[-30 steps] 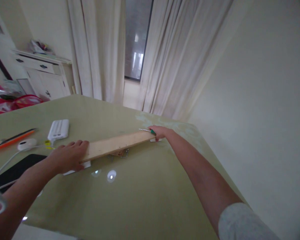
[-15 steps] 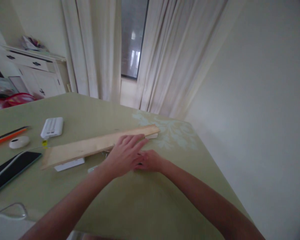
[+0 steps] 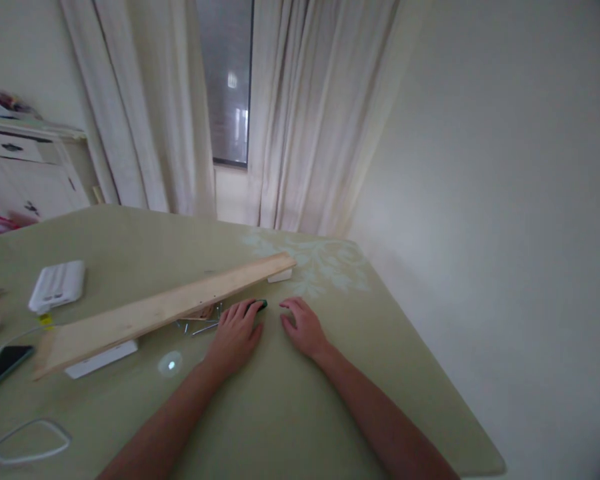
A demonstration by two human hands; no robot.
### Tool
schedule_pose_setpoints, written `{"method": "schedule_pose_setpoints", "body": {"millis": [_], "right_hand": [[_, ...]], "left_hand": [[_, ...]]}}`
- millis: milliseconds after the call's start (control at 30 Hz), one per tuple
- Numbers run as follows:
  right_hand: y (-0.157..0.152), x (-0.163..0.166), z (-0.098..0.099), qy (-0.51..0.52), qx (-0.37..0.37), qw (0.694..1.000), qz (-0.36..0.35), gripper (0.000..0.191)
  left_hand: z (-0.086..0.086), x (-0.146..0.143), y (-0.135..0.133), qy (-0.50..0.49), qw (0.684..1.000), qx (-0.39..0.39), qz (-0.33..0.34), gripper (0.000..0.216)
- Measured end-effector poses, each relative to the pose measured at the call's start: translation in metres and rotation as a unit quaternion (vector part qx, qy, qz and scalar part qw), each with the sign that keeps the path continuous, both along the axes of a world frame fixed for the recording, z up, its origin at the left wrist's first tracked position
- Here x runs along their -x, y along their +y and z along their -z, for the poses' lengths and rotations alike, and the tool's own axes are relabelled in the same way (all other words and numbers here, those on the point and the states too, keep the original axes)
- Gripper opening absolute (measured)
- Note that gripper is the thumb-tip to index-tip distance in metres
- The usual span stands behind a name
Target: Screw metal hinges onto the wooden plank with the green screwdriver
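Observation:
A long wooden plank (image 3: pixel 155 310) lies slantwise on the green table (image 3: pixel 290 407), propped on a white block (image 3: pixel 101 359) near its left end and another white block (image 3: pixel 281 275) at its far end. My left hand (image 3: pixel 235 333) rests on the table just in front of the plank, fingers together over a green-handled screwdriver (image 3: pixel 263 305) whose tip end peeks past my fingertips. Several loose screws (image 3: pixel 200 327) lie just to its left, under the plank's edge. My right hand (image 3: pixel 303 327) lies palm down beside it, fingers loosely apart, holding nothing.
A white power bank (image 3: pixel 57 285) sits at the left, with a dark phone (image 3: pixel 0 363) and a white cable (image 3: pixel 25 440) near the left edge. The table's right edge (image 3: pixel 430 373) runs close to a white wall. Curtains and a window stand behind.
My right hand left the plank's far end with the screwdriver and came back to the middle. My left hand left the plank's near end and now covers the screwdriver. The view has swung right.

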State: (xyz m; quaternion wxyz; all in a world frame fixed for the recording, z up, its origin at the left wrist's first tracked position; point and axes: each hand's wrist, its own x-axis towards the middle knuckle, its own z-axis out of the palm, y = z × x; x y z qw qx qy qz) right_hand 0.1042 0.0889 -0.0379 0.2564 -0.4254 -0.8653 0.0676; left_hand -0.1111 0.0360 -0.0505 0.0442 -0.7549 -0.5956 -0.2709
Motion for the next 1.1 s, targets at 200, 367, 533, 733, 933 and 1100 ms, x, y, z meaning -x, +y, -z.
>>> {"method": "schedule_pose_setpoints", "body": {"millis": [200,367,533,733,933,1100], "right_hand": [[0.000,0.012,-0.001,0.024,0.055,0.998,-0.030,0.022],[-0.009,0.010,0.000,0.059,0.081,0.995,-0.019,0.020],[-0.024,0.004,0.005,0.136,0.092,0.986,-0.001,0.023],[-0.038,-0.015,0.013,0.311,0.105,0.943,0.054,0.020],[-0.030,-0.031,0.015,0.519,0.166,0.834,0.090,0.029],[-0.027,-0.035,0.007,0.650,0.223,0.724,0.065,0.054]], "left_hand": [[0.000,0.005,-0.002,0.037,0.999,-0.014,-0.028,0.052],[-0.002,0.008,-0.001,0.069,0.997,0.001,-0.018,0.040],[-0.003,0.008,0.000,0.084,0.996,0.021,-0.033,0.041],[0.000,0.012,0.001,0.077,0.996,0.040,-0.018,0.042],[-0.002,0.013,-0.003,0.070,0.997,0.036,-0.019,0.041],[-0.010,0.012,-0.005,0.061,0.998,0.011,-0.024,0.042]]}}
